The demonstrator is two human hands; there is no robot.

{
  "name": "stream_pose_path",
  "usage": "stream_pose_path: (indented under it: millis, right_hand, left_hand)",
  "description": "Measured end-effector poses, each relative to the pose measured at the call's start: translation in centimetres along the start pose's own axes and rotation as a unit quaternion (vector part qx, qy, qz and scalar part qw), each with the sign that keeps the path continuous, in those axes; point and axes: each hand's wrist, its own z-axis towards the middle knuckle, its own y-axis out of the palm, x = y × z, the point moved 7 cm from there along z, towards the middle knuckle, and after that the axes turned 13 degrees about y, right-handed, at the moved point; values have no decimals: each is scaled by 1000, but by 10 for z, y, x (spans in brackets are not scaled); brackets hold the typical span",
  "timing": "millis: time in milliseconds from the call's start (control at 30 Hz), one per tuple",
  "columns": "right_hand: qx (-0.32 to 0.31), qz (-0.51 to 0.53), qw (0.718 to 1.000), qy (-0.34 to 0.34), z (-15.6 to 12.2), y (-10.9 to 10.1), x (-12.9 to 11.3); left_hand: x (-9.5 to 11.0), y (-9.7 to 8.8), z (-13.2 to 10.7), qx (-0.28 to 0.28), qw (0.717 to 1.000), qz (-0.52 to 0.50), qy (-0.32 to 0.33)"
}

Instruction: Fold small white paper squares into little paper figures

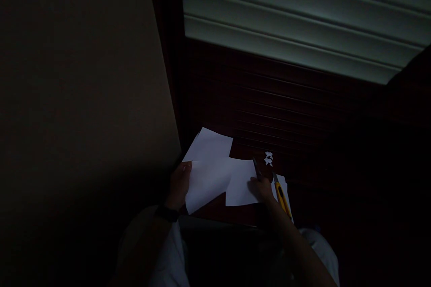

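Note:
My left hand (181,184), with a dark band at its wrist, pinches the left edge of a white sheet of paper (208,184). More white paper (215,143) lies behind that sheet. My right hand (262,188) is closed round a dark, slender, pointed tool (257,168); dim light hides its exact kind. A smaller white sheet (240,184) lies under or against the right hand, its left side meeting the larger sheet. Just right of this hand, a yellow utility knife (282,197) rests on a stack of white paper (284,184), its blade end pointing away from me.
Small cut scraps of white paper (268,158) lie on the dark table (215,208) beyond my right hand. A plain wall (84,76) rises close on the left. Behind the table is a slatted shutter (286,22), pale above and dark below. My knees (168,251) are under the near edge.

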Motion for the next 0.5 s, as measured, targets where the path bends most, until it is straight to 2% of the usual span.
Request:
stream_pose_path:
  millis: [133,300,400,500]
  right_hand:
    - [22,-78,997,1,-3,-3,0]
    - [33,-194,980,8,-4,-4,-4]
    - [30,-270,962,10,-2,-4,-6]
    - [26,-339,941,8,0,-7,-7]
  left_hand:
    - [-3,23,-10,-59,991,-101,-60]
    - [-3,42,-25,-125,958,-213,-144]
    - [-2,49,-37,-158,950,-207,-170]
    - [-3,56,-49,-179,954,-154,-183]
